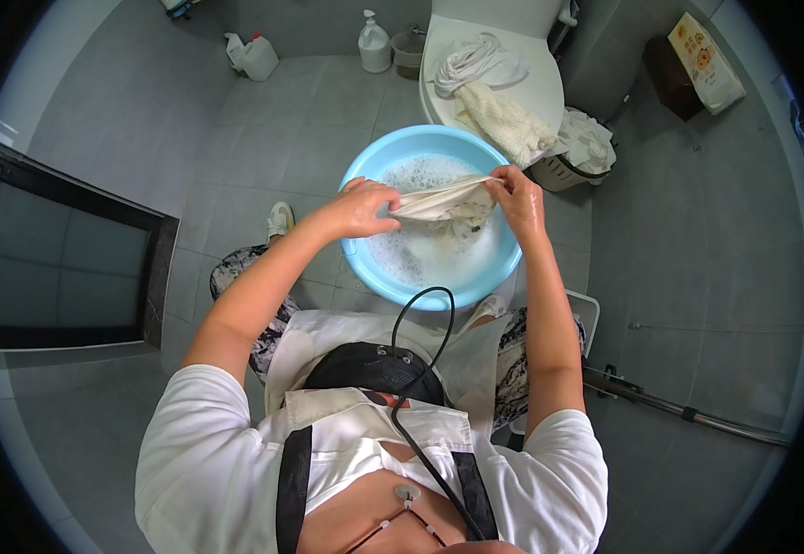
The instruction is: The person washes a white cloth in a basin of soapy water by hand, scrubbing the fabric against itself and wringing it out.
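Note:
A light-coloured wet cloth (453, 201) with dark marks near its lower edge is stretched between my hands over a light blue basin (358, 263). My left hand (361, 209) is closed on the cloth's left end, its thumb on the near side. At the other end, the wet fingers of my right hand (518, 199) pinch an upper corner. Below, cloudy water with white suds (413, 263) fills much of the basin. The cloth's lower folds sag toward the water; I cannot tell whether they touch it.
Behind the basin, a white cloth (481, 63) and a cream textured cloth (505, 122) lie on the toilet lid (542, 83). A wastebasket (559, 174) full of tissue stands beside it. Farther back are a pump bottle (374, 44) and a white jug (258, 59). A black cable (413, 434) loops before me.

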### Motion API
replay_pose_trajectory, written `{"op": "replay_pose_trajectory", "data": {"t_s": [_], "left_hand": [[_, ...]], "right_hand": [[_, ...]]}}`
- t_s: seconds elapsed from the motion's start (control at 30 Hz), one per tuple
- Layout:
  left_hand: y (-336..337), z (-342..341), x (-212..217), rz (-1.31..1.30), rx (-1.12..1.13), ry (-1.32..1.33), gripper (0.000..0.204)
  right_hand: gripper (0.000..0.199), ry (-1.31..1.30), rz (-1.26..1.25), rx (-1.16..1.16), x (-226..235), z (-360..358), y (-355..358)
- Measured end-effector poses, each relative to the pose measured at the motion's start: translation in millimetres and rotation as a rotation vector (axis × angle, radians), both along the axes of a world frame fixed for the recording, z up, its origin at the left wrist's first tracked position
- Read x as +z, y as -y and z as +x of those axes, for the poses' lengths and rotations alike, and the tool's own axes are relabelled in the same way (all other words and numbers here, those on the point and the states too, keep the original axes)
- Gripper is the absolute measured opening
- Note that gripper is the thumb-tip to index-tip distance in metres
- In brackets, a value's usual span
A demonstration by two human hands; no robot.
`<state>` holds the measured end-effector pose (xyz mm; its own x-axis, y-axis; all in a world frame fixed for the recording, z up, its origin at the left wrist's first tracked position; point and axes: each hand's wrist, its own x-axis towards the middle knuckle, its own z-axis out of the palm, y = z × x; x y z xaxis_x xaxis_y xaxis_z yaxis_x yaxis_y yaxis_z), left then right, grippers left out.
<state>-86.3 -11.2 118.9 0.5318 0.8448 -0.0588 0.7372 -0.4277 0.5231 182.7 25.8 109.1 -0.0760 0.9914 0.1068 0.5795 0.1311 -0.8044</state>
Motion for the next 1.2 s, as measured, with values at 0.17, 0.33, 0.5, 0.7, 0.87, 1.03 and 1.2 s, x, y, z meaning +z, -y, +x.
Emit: {"op": "replay_pose_trajectory", "data": {"t_s": [0.17, 0.33, 0.5, 0.7, 0.87, 1.03, 1.2], "left_hand": [[2, 5, 0, 0.186, 0.322, 0.389, 0.012], [-4, 10, -5, 0.435, 0.362, 0.581, 0.011], [-5, 11, -12, 0.459, 0.422, 0.737, 0.013], [2, 22, -3, 0.229, 0.516, 1.129, 0.012], [8, 37, -4, -0.133, 0.677, 1.472, 0.007], [-12, 43, -64, -0.212, 0.999, 1.471, 0.013], [-25, 51, -82, -0.511, 1.144, 1.530, 0.032]], "right_hand": [[0.019, 0.226, 0.040, 0.056, -6, 0, 0], [0.017, 0.350, 0.082, 0.205, -7, -1, 1], [0.014, -0.319, 0.144, 0.275, -34, 2, -14], [0.012, -0.866, -0.326, 0.163, -6, -15, 1], [0.013, -0.982, -0.184, 0.098, -20, -28, 4], [0.022, -1.089, -0.512, -0.070, -48, -30, -1], [0.025, -1.006, -0.601, -0.032, -74, -27, -17]]}}
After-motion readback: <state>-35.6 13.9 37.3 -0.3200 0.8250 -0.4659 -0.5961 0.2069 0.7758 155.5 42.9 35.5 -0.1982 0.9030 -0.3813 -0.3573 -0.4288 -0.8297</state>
